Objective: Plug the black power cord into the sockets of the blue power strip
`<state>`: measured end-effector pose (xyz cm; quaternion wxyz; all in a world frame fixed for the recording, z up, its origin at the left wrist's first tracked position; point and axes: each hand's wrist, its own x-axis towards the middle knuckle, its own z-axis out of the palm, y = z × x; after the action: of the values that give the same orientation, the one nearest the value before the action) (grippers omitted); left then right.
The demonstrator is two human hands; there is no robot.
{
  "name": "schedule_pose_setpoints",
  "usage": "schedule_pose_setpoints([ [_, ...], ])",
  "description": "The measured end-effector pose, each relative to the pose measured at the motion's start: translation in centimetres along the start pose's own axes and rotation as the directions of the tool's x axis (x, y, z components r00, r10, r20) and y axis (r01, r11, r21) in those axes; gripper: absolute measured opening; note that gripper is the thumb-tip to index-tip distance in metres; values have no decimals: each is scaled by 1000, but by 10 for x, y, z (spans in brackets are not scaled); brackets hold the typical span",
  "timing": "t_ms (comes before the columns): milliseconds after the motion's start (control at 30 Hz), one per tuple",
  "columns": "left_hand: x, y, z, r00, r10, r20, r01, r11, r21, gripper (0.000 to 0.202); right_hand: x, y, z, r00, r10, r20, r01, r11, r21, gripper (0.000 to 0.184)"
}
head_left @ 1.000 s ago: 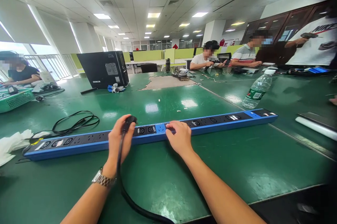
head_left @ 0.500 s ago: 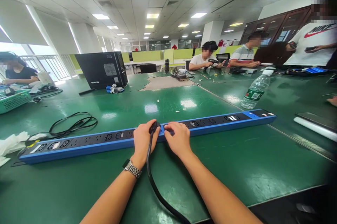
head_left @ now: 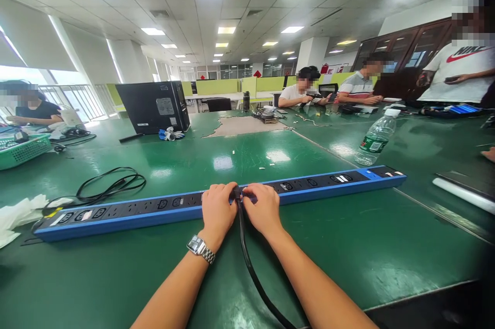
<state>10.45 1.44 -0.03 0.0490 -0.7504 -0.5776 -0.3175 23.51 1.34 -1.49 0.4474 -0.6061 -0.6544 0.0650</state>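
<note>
A long blue-and-black power strip (head_left: 147,219) lies across the green table in front of me. My left hand (head_left: 219,211) is closed at its middle, thumb and forefinger against a black plug (head_left: 237,193). The plug is low at the strip's top face, mostly hidden between my hands; I cannot tell how deep it sits. Its thick black cable (head_left: 251,269) curves down toward me. My right hand (head_left: 263,206) grips the strip just right of the plug, fingers curled over the far edge and thumb near the plug.
A thin black cord (head_left: 110,184) lies coiled behind the strip's left part, near crumpled white tissue (head_left: 23,213). A plastic bottle (head_left: 376,138) stands behind its right part. Farther back are a black computer case (head_left: 149,107), a green basket (head_left: 27,151) and several people.
The plug has come down and right onto the strip, from a raised, tilted position in my left hand. My left hand has shifted right, nearer my right hand, and the cable swung right.
</note>
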Motion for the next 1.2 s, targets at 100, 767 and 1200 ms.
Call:
schedule_pose_setpoints([
  [100, -5, -3, 3, 999, 21, -30, -22, 999, -46, 34, -1, -1, -1, 1000, -3, 6, 3, 1000, -1, 16],
  [767, -20, -8, 7, 998, 28, 54, -36, 989, 140, 47, -5, -7, 13, 995, -89, -51, 83, 989, -122, 23],
  [1200, -20, -9, 9, 999, 10, 43, -17, 985, 174, 48, -2, -14, 18, 996, -31, -88, 23, 996, -87, 19],
])
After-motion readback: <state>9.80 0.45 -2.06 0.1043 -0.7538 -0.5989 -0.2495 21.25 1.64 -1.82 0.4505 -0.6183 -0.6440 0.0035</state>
